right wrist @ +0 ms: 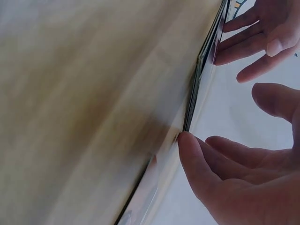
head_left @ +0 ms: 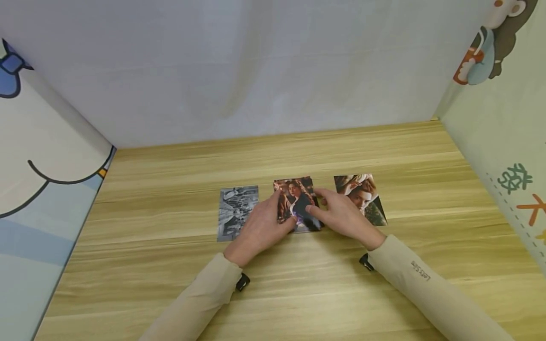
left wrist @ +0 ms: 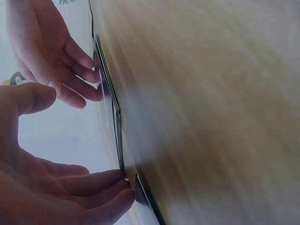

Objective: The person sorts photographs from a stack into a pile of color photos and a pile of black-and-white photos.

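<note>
A small stack of photo cards [head_left: 295, 193] lies on the table between both hands, its top card a colour picture of a long-haired person in dark clothes. My left hand [head_left: 263, 223] touches the stack's left edge with its fingertips, thumb held apart in the left wrist view. From the other side, my right hand [head_left: 344, 214] touches the right edge with fairly straight fingers. Seen edge-on, the stack [left wrist: 117, 123] shows several layers, slightly out of line. A black-and-white photo card [head_left: 232, 210] lies to the left, partly behind the left hand. To the right is another colour photo card [head_left: 368, 192], partly covered by the right hand.
The wood-grain table [head_left: 170, 274] meets a pale cloth wall [head_left: 179, 85] at the back. Printed panels with cartoon figures stand on the left [head_left: 51, 137] and right [head_left: 482, 123]. Black straps show at both sleeve cuffs.
</note>
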`<state>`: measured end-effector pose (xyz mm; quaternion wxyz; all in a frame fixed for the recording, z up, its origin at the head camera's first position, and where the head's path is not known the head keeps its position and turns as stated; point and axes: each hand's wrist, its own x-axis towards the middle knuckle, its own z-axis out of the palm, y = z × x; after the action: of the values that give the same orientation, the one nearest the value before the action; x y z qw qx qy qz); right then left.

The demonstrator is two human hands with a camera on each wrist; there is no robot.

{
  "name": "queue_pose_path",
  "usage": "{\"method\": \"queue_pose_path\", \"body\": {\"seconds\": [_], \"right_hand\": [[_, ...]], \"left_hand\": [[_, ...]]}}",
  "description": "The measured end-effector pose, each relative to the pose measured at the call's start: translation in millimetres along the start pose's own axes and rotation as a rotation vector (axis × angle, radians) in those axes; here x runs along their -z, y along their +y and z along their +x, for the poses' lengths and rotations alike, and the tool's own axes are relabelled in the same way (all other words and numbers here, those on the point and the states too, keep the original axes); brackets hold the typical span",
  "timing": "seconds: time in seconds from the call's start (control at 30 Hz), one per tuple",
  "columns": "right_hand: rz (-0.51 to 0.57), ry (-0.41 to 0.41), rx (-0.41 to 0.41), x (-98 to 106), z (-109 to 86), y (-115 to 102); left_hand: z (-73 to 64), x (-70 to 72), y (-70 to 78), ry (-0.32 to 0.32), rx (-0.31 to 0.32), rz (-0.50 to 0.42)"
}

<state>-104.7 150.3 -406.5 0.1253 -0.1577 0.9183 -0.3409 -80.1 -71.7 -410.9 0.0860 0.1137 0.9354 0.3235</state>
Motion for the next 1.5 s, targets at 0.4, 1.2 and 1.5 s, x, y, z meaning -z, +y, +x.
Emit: {"method": "queue_pose_path", "body": {"seconds": [0.4, 1.2, 1.5], "right_hand": [[0.017, 0.022, 0.001, -0.4, -1.8, -2.6], [0.091, 0.080, 0.014, 4.2, -7.3, -6.6], [0.128, 0.080, -0.006, 7.2, -8.9, -4.0]], "left_hand": [[-1.3, 1.4, 1.0, -0.003, 0.012, -0.032], [-5.1, 2.3, 6.5, 0.082, 0.058, -0.058], [-7.6, 0.4, 4.7, 0.160, 0.015, -0.143]]}}
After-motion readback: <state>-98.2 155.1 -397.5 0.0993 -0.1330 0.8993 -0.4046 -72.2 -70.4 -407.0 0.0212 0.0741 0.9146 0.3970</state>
